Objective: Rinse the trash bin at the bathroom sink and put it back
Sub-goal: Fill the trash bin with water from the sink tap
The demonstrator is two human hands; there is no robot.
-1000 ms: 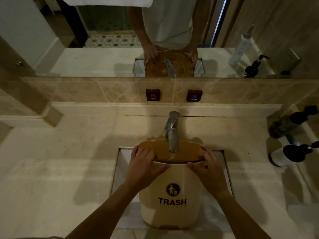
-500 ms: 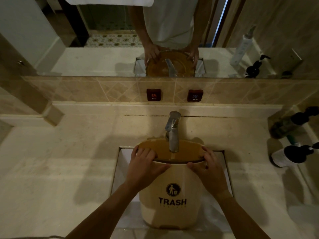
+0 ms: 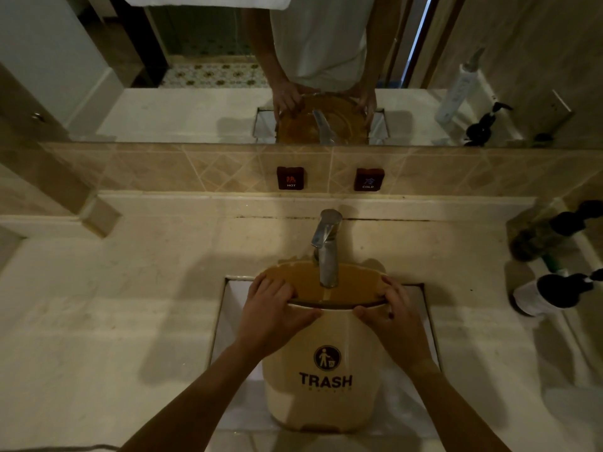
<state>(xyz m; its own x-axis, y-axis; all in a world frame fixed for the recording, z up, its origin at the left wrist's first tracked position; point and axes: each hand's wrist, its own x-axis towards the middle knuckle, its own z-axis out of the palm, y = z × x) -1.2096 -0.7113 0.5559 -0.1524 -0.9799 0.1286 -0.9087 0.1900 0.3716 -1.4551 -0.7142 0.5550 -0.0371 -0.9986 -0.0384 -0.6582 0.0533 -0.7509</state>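
The bin (image 3: 321, 360) stands in the sink (image 3: 228, 308), its mouth under the tap (image 3: 326, 252); the left hand (image 3: 272, 316) and right hand (image 3: 393, 321) each grip the rim, fingers curled over it. I'd keep it level and centred while it fills, then swirl. It reads "TRASH"; the wall buttons (image 3: 290, 178) read "HOT" and "COLD".

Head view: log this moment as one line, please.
stage: rinsing | trash bin: upright in sink, mouth under faucet | left hand: grips rim | right hand: grips rim | water: thin stream
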